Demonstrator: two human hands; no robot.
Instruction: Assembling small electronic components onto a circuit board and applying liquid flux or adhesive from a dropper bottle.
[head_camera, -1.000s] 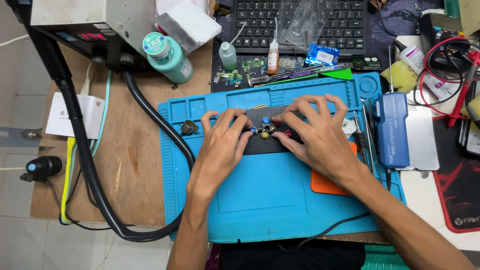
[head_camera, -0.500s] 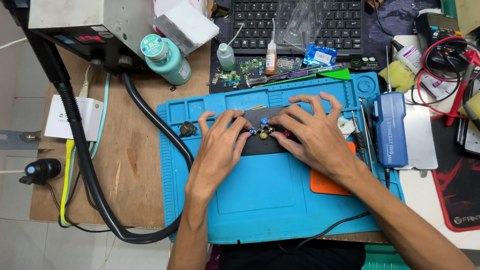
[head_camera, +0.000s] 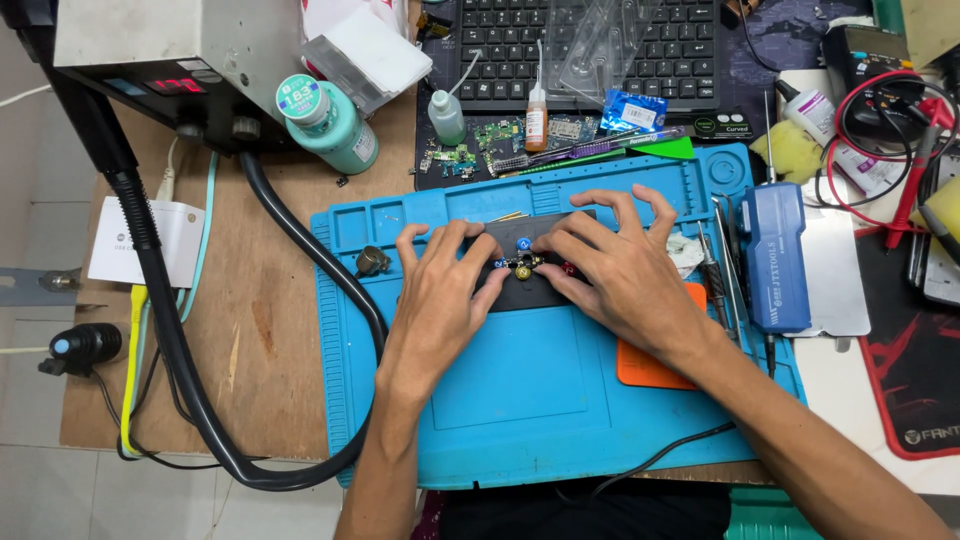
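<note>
A small black device (head_camera: 520, 290) lies opened on a blue repair mat (head_camera: 520, 400), with tiny blue, yellow and red parts showing at its middle. My left hand (head_camera: 440, 300) rests on its left side, fingers pressing on the edge. My right hand (head_camera: 620, 270) covers its right side, fingers spread, index and thumb touching the small parts. Much of the device is hidden under both hands.
Thick black hose (head_camera: 190, 370) curves along the mat's left edge from a grey station (head_camera: 170, 50). A teal bottle (head_camera: 330, 125), small dropper bottles (head_camera: 537, 115), circuit boards (head_camera: 500, 135), keyboard (head_camera: 600, 40), blue tool (head_camera: 775, 260), orange pad (head_camera: 650, 365) and red test leads (head_camera: 910, 170) surround the mat.
Both hands stay on the device; the fingers shift only slightly. Nothing else has moved.
</note>
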